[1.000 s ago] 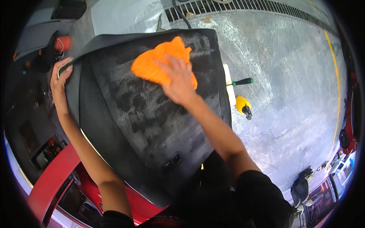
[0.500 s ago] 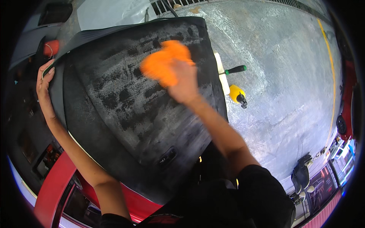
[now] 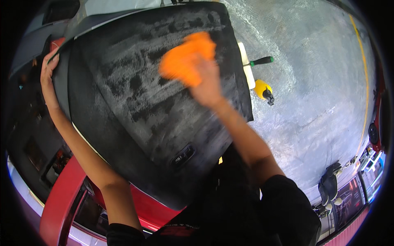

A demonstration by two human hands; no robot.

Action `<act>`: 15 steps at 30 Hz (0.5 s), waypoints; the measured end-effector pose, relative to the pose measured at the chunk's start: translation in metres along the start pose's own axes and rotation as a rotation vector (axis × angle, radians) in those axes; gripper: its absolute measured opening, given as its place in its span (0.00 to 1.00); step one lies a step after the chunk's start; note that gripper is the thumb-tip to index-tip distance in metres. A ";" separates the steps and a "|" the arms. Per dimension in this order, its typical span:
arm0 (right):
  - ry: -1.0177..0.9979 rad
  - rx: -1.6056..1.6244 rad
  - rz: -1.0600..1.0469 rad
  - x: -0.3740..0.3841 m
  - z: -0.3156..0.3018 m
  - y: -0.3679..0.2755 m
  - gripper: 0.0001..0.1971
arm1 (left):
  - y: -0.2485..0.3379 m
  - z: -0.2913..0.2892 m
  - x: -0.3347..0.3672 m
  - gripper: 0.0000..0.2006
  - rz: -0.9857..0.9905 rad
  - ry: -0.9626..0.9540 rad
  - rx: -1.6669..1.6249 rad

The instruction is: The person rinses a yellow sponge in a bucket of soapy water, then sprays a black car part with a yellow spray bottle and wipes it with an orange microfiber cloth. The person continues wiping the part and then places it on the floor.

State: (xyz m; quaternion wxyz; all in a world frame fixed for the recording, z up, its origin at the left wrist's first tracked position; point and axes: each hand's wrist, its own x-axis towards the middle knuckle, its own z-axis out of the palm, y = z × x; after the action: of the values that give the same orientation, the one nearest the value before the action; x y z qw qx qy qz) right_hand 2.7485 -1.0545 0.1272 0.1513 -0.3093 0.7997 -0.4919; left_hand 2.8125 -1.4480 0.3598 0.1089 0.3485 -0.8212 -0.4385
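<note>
A large black panel [image 3: 135, 119] with whitish-grey smears lies in front of me. It has a small oval inset [image 3: 182, 156] near its close end. My right hand [image 3: 206, 84] is closed on a bright orange cloth [image 3: 180, 61], which is pressed to the panel's far middle and blurred by motion. The fingertips are hidden in or behind the cloth. At the panel's left border, my left hand [image 3: 49, 69] grips the edge, its fingers bent over the rim.
Right of the panel are a cream block [image 3: 247, 69], a tool with a black and green handle [image 3: 262, 61] and a yellow bottle with a black top [image 3: 263, 89]. Grey concrete floor [image 3: 303, 102] stretches beyond. Red bodywork [image 3: 61, 197] stands at the lower left.
The panel and the items beside it sit higher in the picture. My right hand and the cloth have shifted slightly right and nearer across the panel. My left hand keeps its grip.
</note>
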 end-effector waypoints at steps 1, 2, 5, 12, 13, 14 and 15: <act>0.077 0.073 0.283 -0.008 -0.009 0.040 0.26 | -0.001 -0.001 0.001 0.19 0.032 -0.003 0.026; 0.164 -0.116 0.365 -0.023 -0.005 0.090 0.32 | 0.003 0.005 0.007 0.19 0.079 -0.011 0.042; 0.007 -0.148 0.519 -0.031 0.014 -0.010 0.41 | 0.007 0.011 0.010 0.19 0.184 -0.030 0.128; -0.124 0.013 -0.175 -0.088 0.023 -0.103 0.32 | -0.019 -0.020 0.023 0.21 0.357 -0.115 0.200; -0.095 -0.010 -0.108 -0.089 0.019 -0.059 0.29 | -0.017 -0.028 0.020 0.21 0.354 -0.091 0.205; 0.012 -0.169 -0.012 -0.088 0.004 -0.020 0.25 | -0.020 -0.034 0.023 0.21 0.399 -0.108 0.265; 0.134 -0.116 0.217 -0.095 -0.004 0.037 0.25 | -0.024 -0.033 0.032 0.21 0.454 -0.133 0.310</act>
State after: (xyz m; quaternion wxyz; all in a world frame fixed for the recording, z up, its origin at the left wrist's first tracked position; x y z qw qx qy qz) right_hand 2.8062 -0.9785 0.0901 0.1316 -0.1957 0.8637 -0.4454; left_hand 2.8163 -1.4997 0.3556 0.0960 0.1385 -0.9408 -0.2940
